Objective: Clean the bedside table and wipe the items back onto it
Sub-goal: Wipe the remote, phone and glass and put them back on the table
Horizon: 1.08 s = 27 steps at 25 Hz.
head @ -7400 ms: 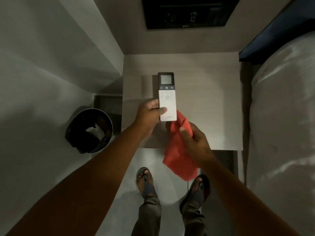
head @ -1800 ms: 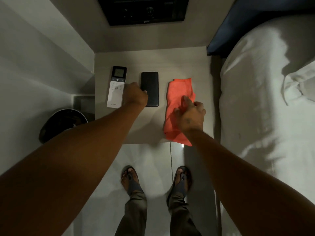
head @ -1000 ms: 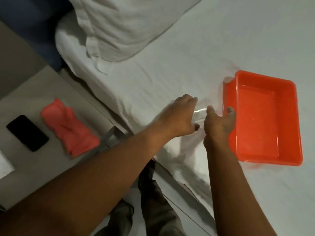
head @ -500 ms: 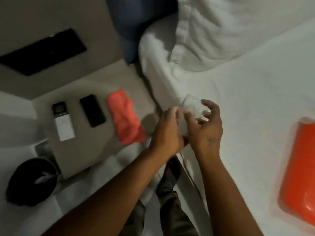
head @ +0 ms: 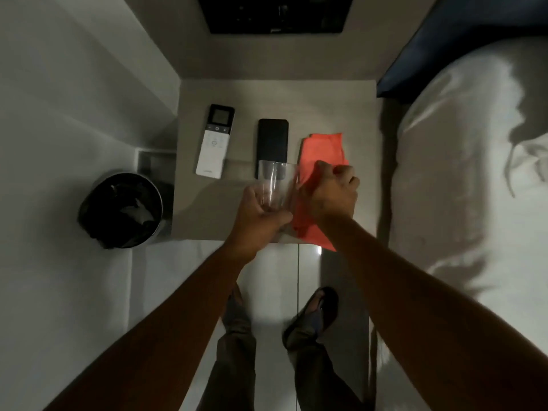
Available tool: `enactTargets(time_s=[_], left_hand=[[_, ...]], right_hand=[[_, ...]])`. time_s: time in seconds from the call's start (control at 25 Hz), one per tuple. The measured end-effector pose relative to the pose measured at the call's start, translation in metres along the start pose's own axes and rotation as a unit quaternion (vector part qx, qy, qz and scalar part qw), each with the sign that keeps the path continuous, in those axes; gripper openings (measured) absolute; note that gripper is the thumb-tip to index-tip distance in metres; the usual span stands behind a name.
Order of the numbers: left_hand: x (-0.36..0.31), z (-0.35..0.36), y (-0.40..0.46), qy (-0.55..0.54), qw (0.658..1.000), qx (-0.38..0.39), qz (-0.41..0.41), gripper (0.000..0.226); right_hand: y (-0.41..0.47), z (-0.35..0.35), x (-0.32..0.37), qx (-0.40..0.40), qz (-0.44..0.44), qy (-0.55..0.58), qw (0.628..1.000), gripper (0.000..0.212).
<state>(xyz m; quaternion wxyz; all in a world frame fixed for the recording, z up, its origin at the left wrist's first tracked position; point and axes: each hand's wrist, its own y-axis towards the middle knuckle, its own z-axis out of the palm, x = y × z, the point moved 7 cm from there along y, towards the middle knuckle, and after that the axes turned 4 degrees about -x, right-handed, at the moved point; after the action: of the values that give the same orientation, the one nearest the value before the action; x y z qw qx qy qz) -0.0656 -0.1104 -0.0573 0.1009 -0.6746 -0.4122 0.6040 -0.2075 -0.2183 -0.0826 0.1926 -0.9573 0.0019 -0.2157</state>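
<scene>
The beige bedside table (head: 320, 102) carries a white remote (head: 215, 142) at its left, a black phone (head: 272, 143) in the middle and a red cloth (head: 321, 149) at the right. My left hand (head: 258, 218) holds a clear drinking glass (head: 275, 182) by its base above the table's front half. My right hand (head: 333, 191) lies on the red cloth, fingers pinched on a fold of it, right beside the glass. The cloth's near end hangs over the table's front edge.
A black waste bin (head: 121, 210) stands on the floor left of the table. The bed with white sheets (head: 462, 179) runs along the right side. A dark wall panel (head: 275, 13) sits above the table. My sandalled feet (head: 314, 310) are on the tiled floor.
I have turned from the bed back to the table, bringing the glass over it. My right hand has left the glass and closed on the red cloth.
</scene>
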Motion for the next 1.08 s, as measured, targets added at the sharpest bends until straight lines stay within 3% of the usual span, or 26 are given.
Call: enactTargets(time_s=[0.08,0.16,0.28,0.36,0.48,0.52,0.64,0.76,0.84,0.92,1.08], left_hand=[[0.009,-0.003,0.007,-0.019,1.000,0.003,-0.021,0.050],[0.012,-0.001,0.011,-0.032,0.999,0.007,-0.034,0.051],[-0.004,0.021,0.010,-0.015,0.999,0.034,-0.006,0.048],[-0.013,0.039,0.008,-0.019,0.999,0.051,0.005,0.043],[-0.016,0.061,-0.003,-0.033,0.994,0.106,-0.019,0.036],[-0.021,0.062,-0.007,-0.035,0.992,0.118,-0.002,0.041],[-0.049,0.056,-0.004,-0.110,0.988,0.110,0.017,0.050],[-0.078,0.056,0.007,-0.139,0.988,0.049,0.045,0.058],[-0.079,0.054,0.004,-0.116,0.992,-0.016,0.042,0.068],[-0.068,0.050,-0.004,-0.112,0.991,-0.043,0.059,0.061],[-0.058,0.057,0.013,-0.197,0.977,0.074,0.032,0.038]], right_hand=[[0.013,0.007,-0.006,0.011,-0.004,-0.007,1.000,0.042],[0.020,-0.001,-0.024,0.026,0.049,0.131,0.990,0.042],[-0.007,-0.020,-0.020,0.103,0.053,0.357,0.927,0.046],[-0.037,-0.027,-0.001,0.147,-0.010,0.351,0.925,0.056],[-0.045,-0.036,0.007,0.098,-0.011,0.362,0.927,0.053],[-0.037,-0.039,0.003,0.087,0.030,0.413,0.906,0.052],[-0.027,-0.024,-0.003,0.146,0.192,0.615,0.751,0.059],[-0.050,-0.013,0.007,0.149,0.201,0.674,0.695,0.062],[-0.059,-0.014,0.004,0.119,0.210,0.680,0.692,0.059],[-0.056,-0.024,0.000,0.109,0.212,0.653,0.719,0.056],[-0.043,-0.051,0.017,0.058,0.094,0.596,0.795,0.041]])
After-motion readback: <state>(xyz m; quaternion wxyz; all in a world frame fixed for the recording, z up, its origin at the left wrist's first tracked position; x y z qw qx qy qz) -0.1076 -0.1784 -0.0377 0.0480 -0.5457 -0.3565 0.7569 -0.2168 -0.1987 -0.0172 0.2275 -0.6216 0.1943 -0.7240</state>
